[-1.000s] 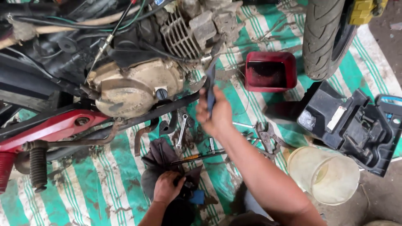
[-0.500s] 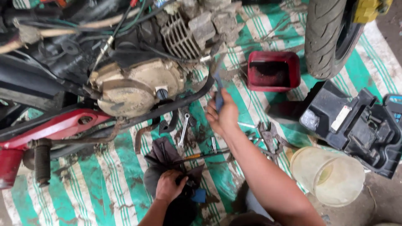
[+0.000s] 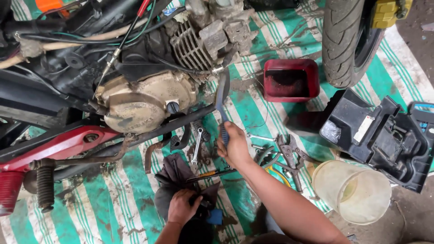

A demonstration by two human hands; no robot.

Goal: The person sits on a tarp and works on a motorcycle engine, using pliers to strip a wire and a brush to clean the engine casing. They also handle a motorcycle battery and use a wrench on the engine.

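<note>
Your right hand [image 3: 233, 147] is closed around the blue tool [image 3: 221, 101] in the frame's centre, its tip by the engine [image 3: 144, 101], and it can slip on that greasy metal while your left hand [image 3: 183, 207] clutches the dark rag [image 3: 181, 174] lower down.

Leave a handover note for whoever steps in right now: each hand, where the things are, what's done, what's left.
Right hand: closed on a blue-handled tool, its head up by the engine, near the cylinder fins.
Left hand: resting on a dark rag on the striped tarp.
Nearby: spanner, pliers, red tray, pale bucket.
Done: tools laid out. Left: engine cover sits in place; whether the tool has engaged anything cannot be told.
</note>
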